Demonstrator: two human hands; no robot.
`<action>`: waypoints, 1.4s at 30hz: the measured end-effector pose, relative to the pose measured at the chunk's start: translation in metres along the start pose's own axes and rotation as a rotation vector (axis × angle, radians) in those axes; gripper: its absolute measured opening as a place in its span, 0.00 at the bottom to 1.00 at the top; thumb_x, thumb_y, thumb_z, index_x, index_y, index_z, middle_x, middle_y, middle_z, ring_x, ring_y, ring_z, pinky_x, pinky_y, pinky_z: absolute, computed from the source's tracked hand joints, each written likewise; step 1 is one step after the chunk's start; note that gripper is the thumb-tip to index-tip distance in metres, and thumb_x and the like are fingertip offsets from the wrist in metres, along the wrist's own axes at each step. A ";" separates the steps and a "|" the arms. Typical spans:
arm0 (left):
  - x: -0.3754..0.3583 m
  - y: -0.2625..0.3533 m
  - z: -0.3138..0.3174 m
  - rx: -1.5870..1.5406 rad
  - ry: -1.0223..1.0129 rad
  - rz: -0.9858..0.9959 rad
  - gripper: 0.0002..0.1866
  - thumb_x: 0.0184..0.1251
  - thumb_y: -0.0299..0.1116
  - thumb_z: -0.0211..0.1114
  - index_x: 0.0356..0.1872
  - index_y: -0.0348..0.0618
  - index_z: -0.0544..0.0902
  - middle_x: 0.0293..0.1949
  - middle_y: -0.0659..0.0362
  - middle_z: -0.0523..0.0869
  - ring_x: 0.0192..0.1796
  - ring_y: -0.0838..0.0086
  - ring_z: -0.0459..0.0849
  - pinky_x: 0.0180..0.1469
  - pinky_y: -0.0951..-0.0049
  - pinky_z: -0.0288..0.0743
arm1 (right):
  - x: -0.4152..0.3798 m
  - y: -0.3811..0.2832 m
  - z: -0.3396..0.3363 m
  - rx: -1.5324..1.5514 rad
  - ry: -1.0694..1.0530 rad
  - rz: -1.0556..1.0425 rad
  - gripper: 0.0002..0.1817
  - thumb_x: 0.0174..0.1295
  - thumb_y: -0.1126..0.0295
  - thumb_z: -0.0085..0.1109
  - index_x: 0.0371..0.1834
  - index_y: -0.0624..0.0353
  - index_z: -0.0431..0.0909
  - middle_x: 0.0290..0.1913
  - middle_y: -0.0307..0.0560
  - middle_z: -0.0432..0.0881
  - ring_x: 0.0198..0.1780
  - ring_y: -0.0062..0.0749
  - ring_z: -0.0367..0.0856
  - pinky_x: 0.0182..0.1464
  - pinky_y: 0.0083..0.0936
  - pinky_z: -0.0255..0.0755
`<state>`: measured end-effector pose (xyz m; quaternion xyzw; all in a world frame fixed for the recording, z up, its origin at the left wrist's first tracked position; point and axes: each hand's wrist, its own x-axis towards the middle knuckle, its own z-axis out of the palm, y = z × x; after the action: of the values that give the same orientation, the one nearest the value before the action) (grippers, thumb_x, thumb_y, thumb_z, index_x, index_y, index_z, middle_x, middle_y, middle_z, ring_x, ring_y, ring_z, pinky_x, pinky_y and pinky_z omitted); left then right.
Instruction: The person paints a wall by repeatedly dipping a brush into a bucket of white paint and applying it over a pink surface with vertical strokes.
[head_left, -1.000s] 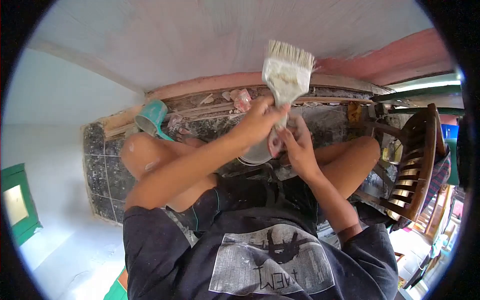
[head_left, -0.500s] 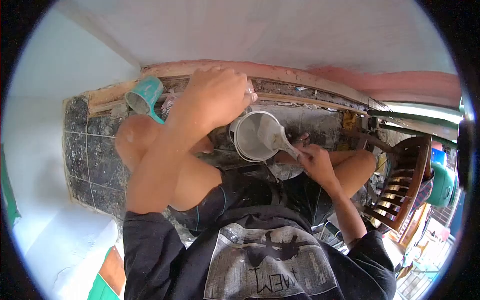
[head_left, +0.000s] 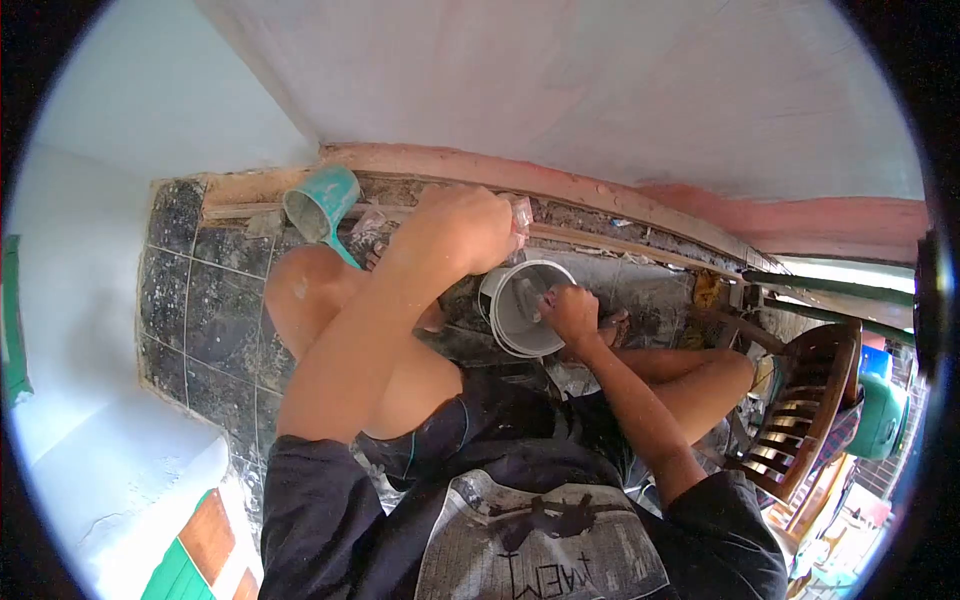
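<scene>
A white bucket stands on the dark tiled floor between my legs, with greyish material inside. Over its right rim reaches my right hand, closed on the handle of a tool whose end is down inside the bucket. My left hand is raised just above and left of the bucket, fingers wrapped round a clear, crumpled plastic thing. Beside my left knee a teal dipper with a long handle lies tilted, its inside coated grey.
A pale wall with a pink lower band rises ahead, wooden strips and debris along its foot. To the right are a slatted wooden chair and a green container. Stained tiles lie at the left.
My right hand has moved up and left, and the tool has gone lower into the bucket. The view has shifted, and the plastic in my left hand shows more.
</scene>
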<state>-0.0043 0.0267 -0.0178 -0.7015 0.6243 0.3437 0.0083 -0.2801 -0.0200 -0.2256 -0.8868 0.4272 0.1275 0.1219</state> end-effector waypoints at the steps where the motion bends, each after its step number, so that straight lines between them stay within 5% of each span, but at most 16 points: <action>1: 0.001 0.000 -0.002 0.007 -0.012 -0.002 0.23 0.67 0.47 0.58 0.42 0.31 0.82 0.46 0.41 0.84 0.52 0.49 0.82 0.56 0.53 0.75 | 0.002 -0.002 0.001 -0.002 -0.022 0.012 0.17 0.52 0.52 0.67 0.27 0.57 0.84 0.27 0.51 0.84 0.31 0.46 0.85 0.33 0.41 0.80; 11: 0.002 -0.008 -0.003 -0.007 0.033 -0.014 0.23 0.69 0.48 0.56 0.41 0.33 0.81 0.44 0.41 0.84 0.52 0.48 0.81 0.55 0.51 0.73 | -0.056 0.032 -0.085 0.269 0.136 0.029 0.13 0.52 0.59 0.66 0.31 0.58 0.86 0.29 0.51 0.84 0.31 0.46 0.85 0.34 0.36 0.78; 14: 0.001 0.000 -0.007 -0.007 0.008 -0.022 0.23 0.69 0.48 0.56 0.41 0.33 0.80 0.43 0.41 0.84 0.52 0.48 0.81 0.55 0.51 0.72 | -0.073 0.062 -0.091 0.528 0.058 0.171 0.12 0.54 0.62 0.65 0.30 0.61 0.85 0.26 0.50 0.84 0.30 0.39 0.86 0.33 0.32 0.76; 18: 0.007 0.004 -0.004 0.037 -0.008 0.002 0.23 0.69 0.49 0.56 0.42 0.33 0.80 0.44 0.42 0.84 0.52 0.47 0.81 0.55 0.51 0.73 | -0.096 0.121 -0.061 1.101 -0.455 0.471 0.10 0.64 0.68 0.59 0.40 0.65 0.82 0.32 0.47 0.85 0.32 0.30 0.84 0.36 0.29 0.78; 21: 0.018 0.000 0.004 0.058 0.036 0.036 0.24 0.67 0.50 0.56 0.43 0.34 0.81 0.44 0.42 0.84 0.51 0.47 0.81 0.55 0.50 0.74 | -0.111 0.156 -0.018 1.120 -0.652 0.379 0.12 0.67 0.68 0.56 0.49 0.62 0.77 0.37 0.49 0.84 0.35 0.33 0.84 0.38 0.30 0.80; 25: 0.023 0.005 0.012 0.114 0.059 0.035 0.25 0.67 0.52 0.56 0.44 0.36 0.82 0.46 0.42 0.84 0.51 0.48 0.82 0.55 0.50 0.74 | -0.111 0.126 -0.027 1.419 -0.886 0.387 0.18 0.70 0.61 0.51 0.55 0.61 0.72 0.29 0.40 0.78 0.24 0.26 0.77 0.30 0.24 0.77; 29: 0.023 0.021 0.017 0.144 -0.210 0.065 0.25 0.68 0.53 0.56 0.46 0.39 0.82 0.48 0.43 0.83 0.53 0.49 0.81 0.55 0.52 0.74 | -0.099 0.131 0.013 1.304 -0.955 0.252 0.26 0.71 0.44 0.41 0.44 0.58 0.76 0.21 0.34 0.71 0.16 0.22 0.68 0.17 0.23 0.64; 32: 0.021 0.015 0.029 0.071 -0.199 0.113 0.24 0.68 0.53 0.56 0.45 0.39 0.81 0.47 0.44 0.83 0.52 0.49 0.81 0.53 0.52 0.74 | -0.094 0.127 0.006 1.206 -0.902 0.132 0.23 0.71 0.47 0.45 0.35 0.57 0.76 0.18 0.34 0.69 0.16 0.21 0.68 0.18 0.22 0.61; 42: 0.038 -0.019 0.056 0.080 -0.153 -0.028 0.25 0.66 0.54 0.57 0.44 0.39 0.80 0.45 0.43 0.84 0.49 0.47 0.82 0.52 0.49 0.74 | -0.110 0.121 0.012 0.727 -0.656 -0.145 0.24 0.72 0.48 0.47 0.42 0.61 0.79 0.22 0.40 0.76 0.22 0.27 0.75 0.28 0.30 0.72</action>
<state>-0.0145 0.0218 -0.0870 -0.6809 0.6251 0.3711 0.0890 -0.4432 -0.0091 -0.2131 -0.7272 0.3205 0.2340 0.5600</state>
